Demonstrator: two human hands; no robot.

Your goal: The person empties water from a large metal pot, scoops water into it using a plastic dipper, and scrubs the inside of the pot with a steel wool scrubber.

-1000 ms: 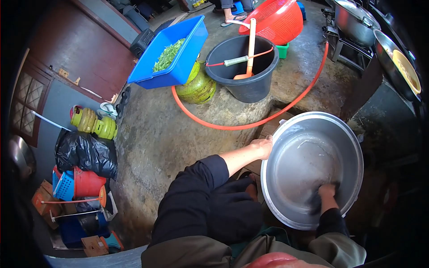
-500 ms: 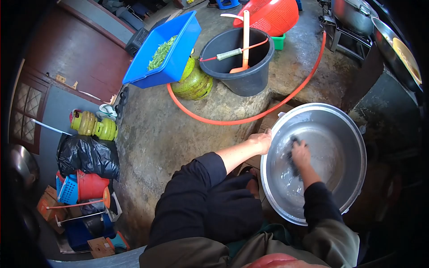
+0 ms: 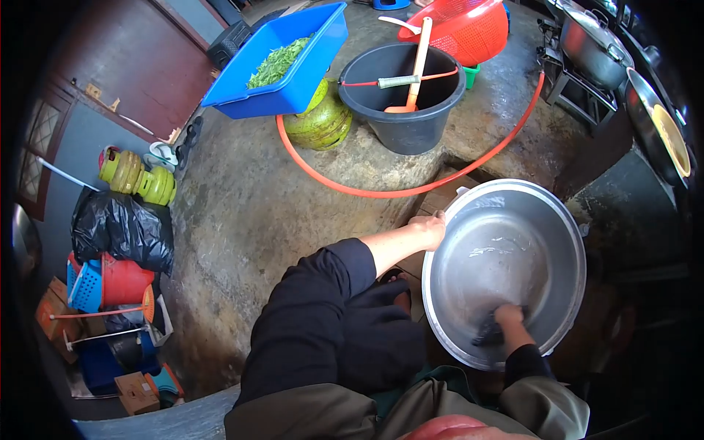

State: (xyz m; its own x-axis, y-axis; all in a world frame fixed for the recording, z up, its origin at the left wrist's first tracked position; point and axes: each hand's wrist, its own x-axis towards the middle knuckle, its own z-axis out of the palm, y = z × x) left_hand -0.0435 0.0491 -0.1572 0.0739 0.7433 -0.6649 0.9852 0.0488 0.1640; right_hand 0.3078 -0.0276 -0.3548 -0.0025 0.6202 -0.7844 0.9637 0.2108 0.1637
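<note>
A large round aluminium pot [image 3: 506, 249] with wet streaks on its inner wall fills the right of the view. My left hand [image 3: 431, 231] is closed on its rim at the upper left side. Inside the pot, low and toward me, my right hand [image 3: 510, 317] is closed over a dark scrubbing cloth [image 3: 489, 331] pressed against the inner wall. Its fingers are partly hidden, and the cloth's exact kind is hard to make out.
A red-orange hose [image 3: 367, 193] curves across the floor past the pot. Beyond it stand a black bucket [image 3: 411, 132] with a ladle, a red basket [image 3: 477, 33], a green gas cylinder [image 3: 323, 128] and a blue tub [image 3: 264, 106] of chopped greens. Pots [image 3: 590, 48] sit at right.
My right hand has moved with the dark cloth from the pot's left-middle area down toward the near wall. My left hand stays on the rim, and the view has shifted slightly.
</note>
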